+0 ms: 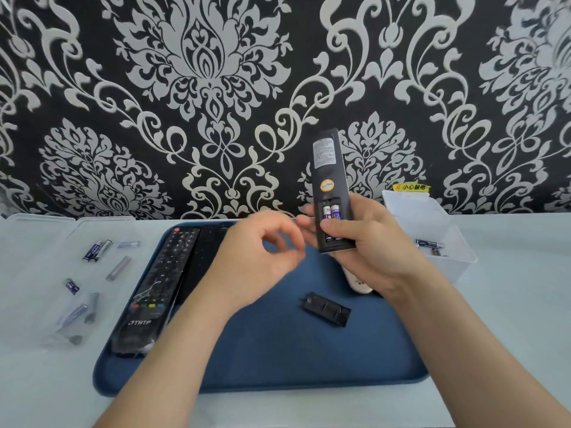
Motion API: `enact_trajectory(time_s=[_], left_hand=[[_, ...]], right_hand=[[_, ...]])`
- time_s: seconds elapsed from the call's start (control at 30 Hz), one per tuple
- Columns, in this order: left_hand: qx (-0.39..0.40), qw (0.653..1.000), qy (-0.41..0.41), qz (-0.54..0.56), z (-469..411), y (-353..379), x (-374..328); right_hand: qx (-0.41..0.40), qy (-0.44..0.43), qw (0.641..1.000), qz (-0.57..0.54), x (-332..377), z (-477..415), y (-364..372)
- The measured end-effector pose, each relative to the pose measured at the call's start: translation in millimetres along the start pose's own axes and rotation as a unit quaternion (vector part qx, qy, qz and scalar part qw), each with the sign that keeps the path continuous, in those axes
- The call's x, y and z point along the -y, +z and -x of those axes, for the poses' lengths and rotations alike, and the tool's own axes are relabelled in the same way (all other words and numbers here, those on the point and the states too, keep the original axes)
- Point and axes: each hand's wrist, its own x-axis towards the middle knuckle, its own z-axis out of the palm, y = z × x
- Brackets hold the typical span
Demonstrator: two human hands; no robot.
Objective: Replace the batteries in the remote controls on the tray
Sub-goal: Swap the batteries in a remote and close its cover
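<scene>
Bright, flat, cool-toned light; only faint soft shadows on the pale bench [509,350]. Motion blur on the left hand [256,257], its fingers [289,242] smeared. Fairly sharp: the black slab-shaped remote control [329,186] in the right hand [370,245]. Hazy, washed out: the clear plastic box [40,273] at left. Wide-angle bowing curves the black-and-silver damask wallpaper [216,88] toward the corners.

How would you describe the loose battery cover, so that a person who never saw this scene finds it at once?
Find the blue tray on the pale table. On its bare right half, nearer the person than the right hand gripping the open remote, lies the battery cover. It is a short black piece without buttons, lying alone, unlike the long remote on the tray's left side.
</scene>
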Motion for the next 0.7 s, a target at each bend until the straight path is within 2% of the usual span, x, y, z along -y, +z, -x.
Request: enact_trajectory(time_s=[0.1, 0.17, 0.23, 0.43, 0.57, 0.7], left_hand=[[0.111, 0.982, 0.019, -0.15, 1.5, 2.7, 7.1], [0.209, 0.95, 0.024, -0.232, 4.4, 9.7, 7.2], [0.269, 0.917, 0.028, -0.291, 7.7, 19.5, 10.2], [0.261, 0.927, 0.008, -0.27, 5.9, 25.7, 19.0], [0.298, 0.909, 0.004, -0.292, 8.4, 23.6, 15.2], [0.271, 0.915, -0.016, -0.298, 9.6, 25.9, 12.1]], right_hand=[[-0.038, 0.002, 0.999, -0.01, -0.1, -1.0, -2.5], [-0.058, 0.0, 0.998, -0.031, -0.2, -2.7, -3.2], [-0.07, 0.009, 0.996, -0.057, 0.4, -3.7, -2.8], [-0.07, 0.052, 0.994, -0.073, 0.3, -4.9, -4.3], [-0.072, 0.058, 0.994, -0.062, -1.4, -5.9, -5.7], [-0.077, 0.067, 0.994, -0.045, -2.5, -5.5, -6.8]])
